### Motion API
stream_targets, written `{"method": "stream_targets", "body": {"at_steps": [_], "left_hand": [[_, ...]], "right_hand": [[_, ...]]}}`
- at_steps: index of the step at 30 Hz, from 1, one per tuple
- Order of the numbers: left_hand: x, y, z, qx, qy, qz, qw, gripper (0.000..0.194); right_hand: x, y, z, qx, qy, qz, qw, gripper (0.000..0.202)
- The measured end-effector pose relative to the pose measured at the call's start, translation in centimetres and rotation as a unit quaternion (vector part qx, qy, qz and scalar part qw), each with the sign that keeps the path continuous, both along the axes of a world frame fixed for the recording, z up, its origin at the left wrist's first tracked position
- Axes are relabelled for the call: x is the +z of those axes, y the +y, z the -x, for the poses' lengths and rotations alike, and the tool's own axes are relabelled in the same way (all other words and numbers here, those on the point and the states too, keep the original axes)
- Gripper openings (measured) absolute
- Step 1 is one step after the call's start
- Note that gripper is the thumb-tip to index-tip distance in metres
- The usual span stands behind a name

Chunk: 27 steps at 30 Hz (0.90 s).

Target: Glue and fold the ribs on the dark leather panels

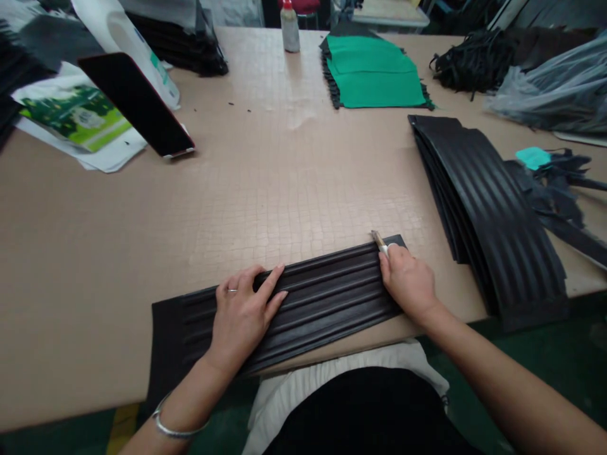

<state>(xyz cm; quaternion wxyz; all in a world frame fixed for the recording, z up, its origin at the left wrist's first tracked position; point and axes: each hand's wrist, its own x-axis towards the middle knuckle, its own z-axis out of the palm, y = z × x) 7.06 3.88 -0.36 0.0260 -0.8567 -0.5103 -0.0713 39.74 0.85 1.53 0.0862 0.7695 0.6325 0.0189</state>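
Head view: I am pressing my left hand (241, 309) on the black ribbed panel (322, 297), the fingers lying nearly flat, with the thumb and forefinger spreading moderately apart (a ring is circling one finger). My right hand (408, 281) is closing around a small tool (378, 240), its narrow tip poking out past the panel's far long side (I can't tell its exact kind, since my grip is covering most of it). Those right fingers are curling tightly and resting at the panel's right end.

Toward the far edge of the worktop (294, 170), a small bottle (289, 28) with a red cap is standing upright (what it is holding, I can't tell). Near the far left corner, a white jug (128, 47) is showing only partly, its contents hidden from me; a dark flat device (135, 104) is leaning at a tilt in front of it, beside a green-and-white packet (83, 117).

The panel is lying along the near edge, its long axis running left to right and its right end angling slightly farther from me (the ribs are following that same line). Its near left corner is hanging over the edge. To the right, a stack of ribbed pieces (493, 208) is drooping over the near edge too.
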Motion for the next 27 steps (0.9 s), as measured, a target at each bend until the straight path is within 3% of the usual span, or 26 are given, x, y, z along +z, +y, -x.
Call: {"method": "stream_targets", "body": {"at_steps": [6, 11, 16, 20, 24, 27], "left_hand": [[0.2, 0.1, 0.2, -0.008, 0.01, 0.009, 1.0, 0.048], [0.5, 0.3, 0.5, -0.016, 0.013, 0.029, 0.999, 0.05], [2.0, 1.6, 0.6, -0.038, 0.017, 0.069, 0.997, 0.05], [3.3, 4.5, -1.2, -0.024, -0.045, 0.212, 0.976, 0.052], [4.7, 7.5, -4.0, -0.044, -0.076, 0.406, 0.909, 0.029], [7.1, 9.1, -3.9, -0.081, -0.11, 0.433, 0.891, 0.031]], "right_hand": [[-0.1, -2.3, 0.1, 0.008, -0.014, -0.002, 1.0, 0.034], [0.0, 1.4, -2.2, -0.006, -0.016, 0.023, 1.0, 0.033], [0.2, 5.8, -4.9, -0.042, 0.001, 0.021, 0.999, 0.038], [0.1, 8.7, -6.2, -0.062, 0.032, -0.01, 0.998, 0.04], [-0.4, 10.3, -7.8, -0.096, 0.091, -0.046, 0.99, 0.042], [-1.1, 10.5, -9.5, -0.124, 0.152, -0.08, 0.977, 0.045]]}}
